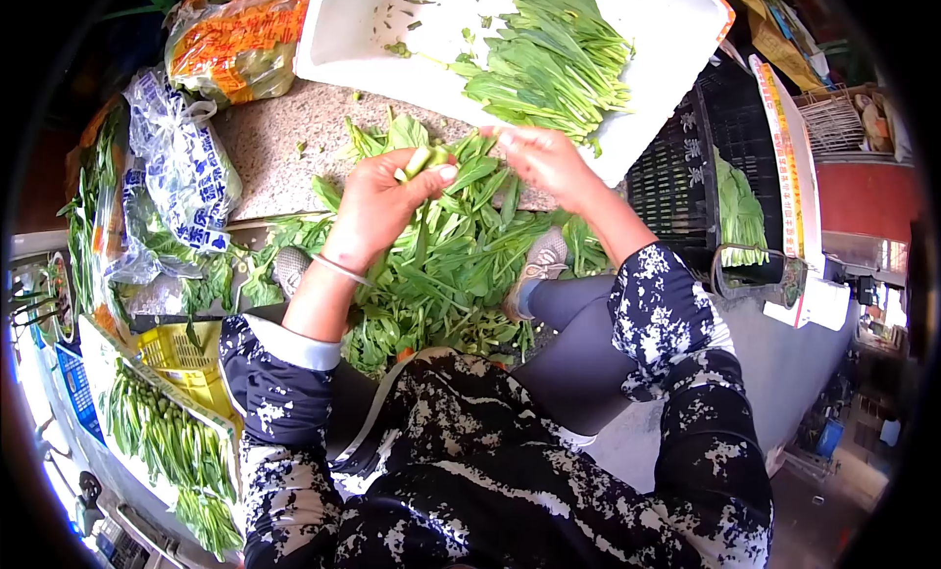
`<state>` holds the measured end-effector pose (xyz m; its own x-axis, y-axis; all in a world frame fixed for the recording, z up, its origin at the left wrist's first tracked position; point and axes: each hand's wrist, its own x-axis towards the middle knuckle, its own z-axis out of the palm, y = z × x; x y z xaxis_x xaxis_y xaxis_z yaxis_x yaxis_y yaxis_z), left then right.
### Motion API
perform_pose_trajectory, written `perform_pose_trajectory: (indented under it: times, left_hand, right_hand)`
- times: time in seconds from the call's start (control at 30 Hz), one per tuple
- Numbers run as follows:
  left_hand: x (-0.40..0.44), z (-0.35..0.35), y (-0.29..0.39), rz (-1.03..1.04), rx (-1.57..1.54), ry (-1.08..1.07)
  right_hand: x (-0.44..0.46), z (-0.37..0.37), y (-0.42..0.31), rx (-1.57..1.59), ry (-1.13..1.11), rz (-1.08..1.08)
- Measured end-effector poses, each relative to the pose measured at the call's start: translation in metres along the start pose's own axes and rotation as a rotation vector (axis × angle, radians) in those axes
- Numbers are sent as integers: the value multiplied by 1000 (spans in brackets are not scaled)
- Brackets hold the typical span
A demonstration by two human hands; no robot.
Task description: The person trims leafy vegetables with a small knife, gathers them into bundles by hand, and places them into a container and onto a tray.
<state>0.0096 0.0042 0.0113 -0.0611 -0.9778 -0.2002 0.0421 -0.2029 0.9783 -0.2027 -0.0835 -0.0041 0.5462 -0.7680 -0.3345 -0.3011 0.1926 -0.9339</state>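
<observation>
My left hand (397, 192) is closed around a short bunch of green stems (423, 161), its thumb pressed on them. To the right, my right hand (549, 162) is raised near the white box's lower edge, thumb and fingertips together; whether anything small is between them I cannot make out. Below both hands lies a large heap of loose green leaves (441, 265), between my shoes. Above, the white foam box (363, 40) holds a neat pile of leafy greens (554, 64) with stems pointing down to the right, plus a few scraps.
Plastic bags (181, 167) and an orange-printed bag (240, 45) sit at the left. A black crate (671, 172) stands at the right, with greens (740, 211) beside it. At lower left are a yellow crate (186, 363) and a box of long greens (162, 422).
</observation>
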Motion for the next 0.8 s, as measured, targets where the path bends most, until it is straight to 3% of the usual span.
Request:
perform_pose_trajectory:
  times: [0.07, 0.17, 0.2, 0.23, 0.27, 0.3, 0.37, 0.4, 0.47, 0.53, 0.6, 0.67, 0.73, 0.77, 0.8]
  left_hand:
    - [-1, -2, -3, 80, 203, 60]
    - [1, -2, -9, 117, 325, 81]
    - [0, -1, -9, 215, 518, 174]
    - [-2, 1, -7, 313, 710, 266]
    - [-4, 3, -4, 313, 711, 264]
    - [-7, 6, 4, 466, 872, 317]
    - [-7, 5, 7, 708, 1062, 390]
    - [-5, 5, 4, 709, 1062, 393]
    - [3, 3, -4, 101, 167, 315]
    - [6, -9, -1, -159, -265, 257]
    - [7, -10, -4, -128, -249, 238]
    - [8, -7, -9, -42, -224, 223]
    - [4, -2, -9, 37, -202, 213]
    - [2, 1, -3, 96, 58, 243]
    - [0, 4, 5, 155, 321, 267]
  right_hand:
    - [17, -23, 5, -236, 417, 9]
    - [24, -79, 31, -699, 851, 61]
    - [22, -89, 37, -780, 974, 85]
    - [22, -95, 42, -779, 976, 86]
    - [24, -100, 48, -863, 953, 210]
    - [25, -104, 52, -944, 926, 334]
    - [28, -111, 59, -892, 922, 338]
    - [30, -114, 63, -842, 917, 342]
    - [31, -123, 70, -808, 959, 242]
    - [29, -129, 69, -659, 912, 237]
    - [31, -129, 62, -594, 965, 144]
    - [15, -95, 13, -215, 987, -128]
    - [5, -68, -10, -287, 896, -251]
    - [0, -54, -18, -350, 808, -371]
    - [-6, -34, -27, -378, 708, -355]
